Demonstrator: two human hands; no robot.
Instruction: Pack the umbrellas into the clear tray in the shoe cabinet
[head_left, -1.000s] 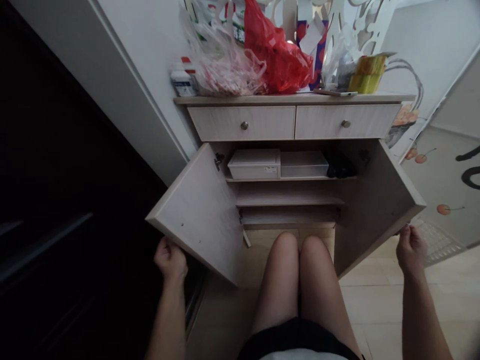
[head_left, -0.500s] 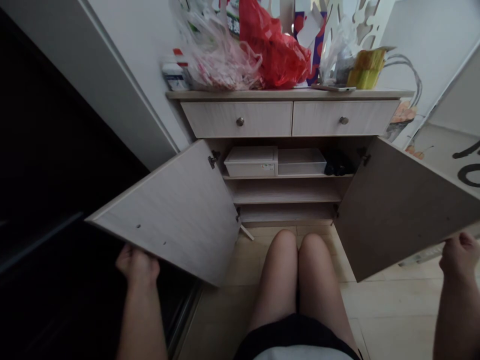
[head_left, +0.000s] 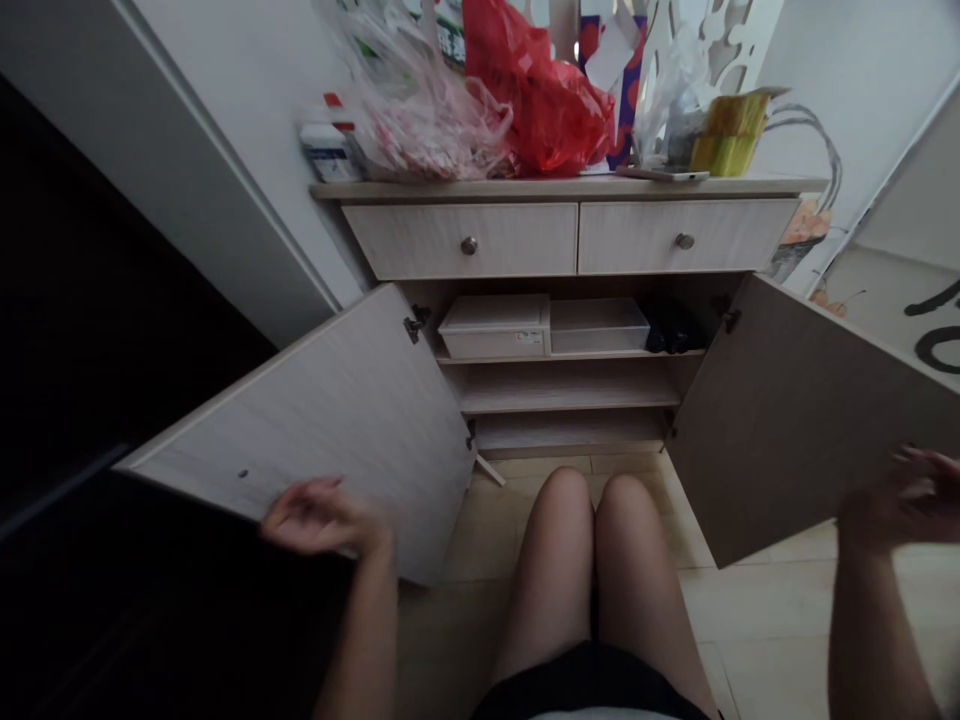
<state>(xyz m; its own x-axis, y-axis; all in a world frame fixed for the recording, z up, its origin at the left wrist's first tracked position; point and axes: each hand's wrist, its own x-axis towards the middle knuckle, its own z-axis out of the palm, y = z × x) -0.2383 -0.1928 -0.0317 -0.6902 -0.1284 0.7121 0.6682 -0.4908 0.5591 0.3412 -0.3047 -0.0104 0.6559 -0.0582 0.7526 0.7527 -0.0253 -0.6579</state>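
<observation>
The cabinet's left door (head_left: 337, 420) and right door (head_left: 810, 410) both stand swung outward. My left hand (head_left: 319, 515) is in front of the left door's inner face, near its lower edge, fingers loosely apart and somewhat blurred, holding nothing. Over by the right door's outer part is my right hand (head_left: 900, 495), its fingers spread and smeared a little, also with nothing in them. Between the doors, the upper shelf bears a white lidded box (head_left: 495, 328), a clear plastic bin (head_left: 598, 326) and a dark object (head_left: 671, 325) in shadow.
Two closed drawers (head_left: 517, 240) run above the shelves. A pinkish plastic bag (head_left: 435, 130), a red bag (head_left: 547, 110), a yellow package (head_left: 726, 135) and a phone-like slab (head_left: 660, 174) crowd the cabinet top. My knees (head_left: 592, 500) are close in front.
Both hands have come off the door edges and moved inward, in front of the doors' inner faces. The left door has swung slightly wider in view; the camera has shifted a little.
</observation>
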